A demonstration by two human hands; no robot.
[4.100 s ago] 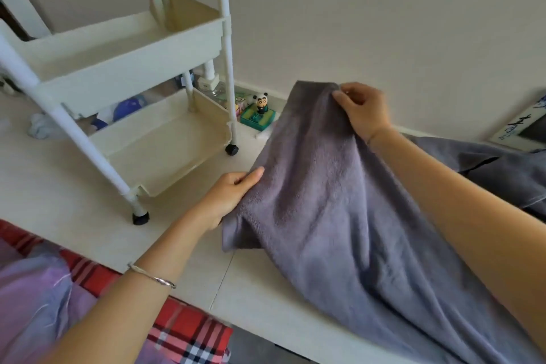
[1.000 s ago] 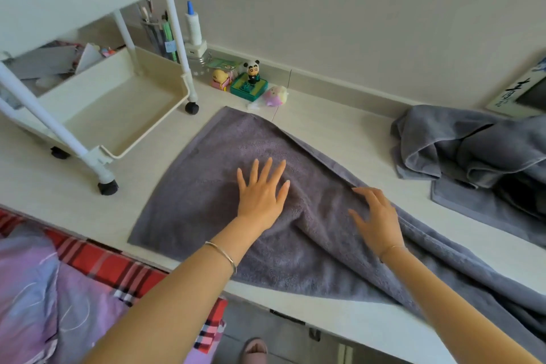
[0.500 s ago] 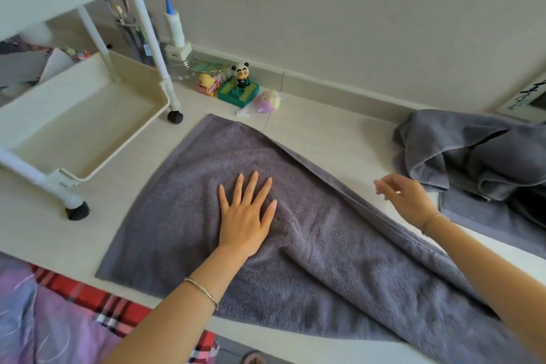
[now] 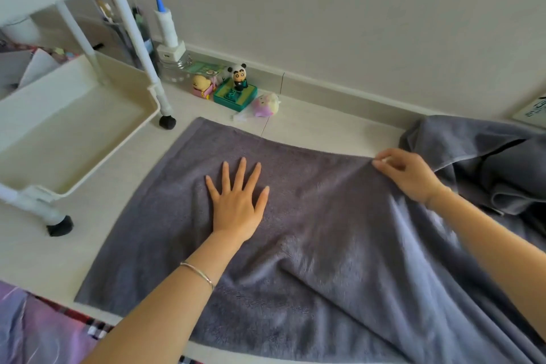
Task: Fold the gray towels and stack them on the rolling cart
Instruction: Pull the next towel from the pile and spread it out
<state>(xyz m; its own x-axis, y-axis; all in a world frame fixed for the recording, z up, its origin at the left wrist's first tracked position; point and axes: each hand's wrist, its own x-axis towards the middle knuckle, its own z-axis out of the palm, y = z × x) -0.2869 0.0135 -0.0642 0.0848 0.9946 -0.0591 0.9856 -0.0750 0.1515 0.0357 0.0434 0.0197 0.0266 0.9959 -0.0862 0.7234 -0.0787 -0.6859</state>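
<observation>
Towel spread for folding
Left hand [image 4: 236, 207] stays flat on the gray towel [image 4: 325, 260]; right hand [image 4: 404, 174] now pinches its far edge, ready to fold.

Nothing fully readable. Far right of the tabletop's back edge, against the wall: a white card [image 4: 533, 111] with bold dark lettering, cropped by the frame, strokes only, no word made out. Back edge, toward the left: a green label [image 4: 204, 68] on a clear jar [image 4: 177, 66], with print too small and blurred to read.
</observation>
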